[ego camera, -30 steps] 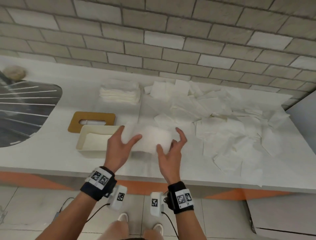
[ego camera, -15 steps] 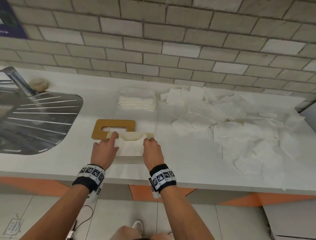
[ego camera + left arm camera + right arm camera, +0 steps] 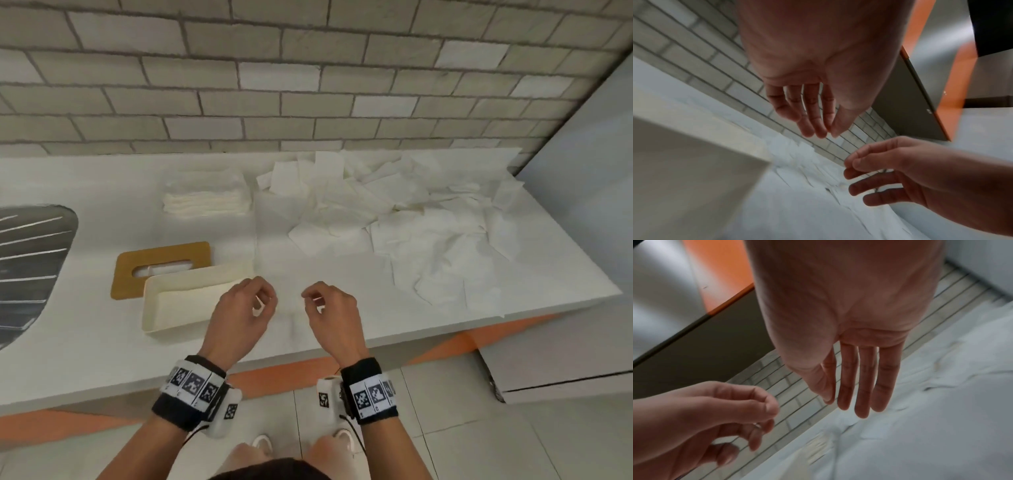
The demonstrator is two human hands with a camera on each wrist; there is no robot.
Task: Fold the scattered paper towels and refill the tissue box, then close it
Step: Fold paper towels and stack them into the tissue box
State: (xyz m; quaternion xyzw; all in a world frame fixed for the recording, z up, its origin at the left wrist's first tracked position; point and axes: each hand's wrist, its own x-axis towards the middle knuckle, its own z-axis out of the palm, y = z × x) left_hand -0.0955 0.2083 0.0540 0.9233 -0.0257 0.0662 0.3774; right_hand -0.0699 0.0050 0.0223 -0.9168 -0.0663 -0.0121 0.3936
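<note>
Two bare hands hovered over the counter's (image 3: 102, 359) front edge, each wrist wearing a black band of square code markers. The left hand (image 3: 239, 317) and right hand (image 3: 334, 317) held nothing, fingers loosely curled; the wrist views showed the bare palms. One open cream box (image 3: 191, 301) sat left of them, its one brown lid (image 3: 161, 265) behind. One folded stack (image 3: 207, 200) and scattered paper towels (image 3: 394, 222) lay toward the back edge.

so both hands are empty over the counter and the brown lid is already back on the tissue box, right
Not quite: the brown lid is not on the tissue box. The head view shows it lying flat on the counter behind the open box. Left hand and right hand are indeed empty.
</note>
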